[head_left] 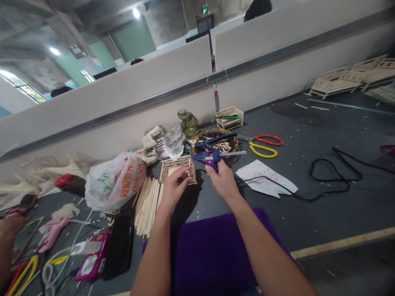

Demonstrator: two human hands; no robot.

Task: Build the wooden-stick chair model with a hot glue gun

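I think this is a gluing step. The right hand (221, 177) holds a blue glue gun (207, 157), with its fingers wrapped around the grip. A clear glue stick (239, 153) pokes out of the back. The gun's nose points left, close to the top of a little wooden frame (164, 167) in the middle of the frame. The left hand (176, 181) is at the front of the little wooden frame, with its fingers bent and the tips close together. I cannot tell if they pinch a tiny stick or just touch the wood.

Putting glue on here would call for a slow, steady tip, with the left fingers kept out of the hot glue.

Both arms reach up from the bottom of the picture, over a purple cloth (212, 255). The left wrist leans in toward the wood, and the right wrist tips the gun almost flat. A pile of thin wooden sticks (147, 207) lies just left of the left arm. Red and yellow scissors (268, 140) sit to the right, above a sheet of paper (266, 177).
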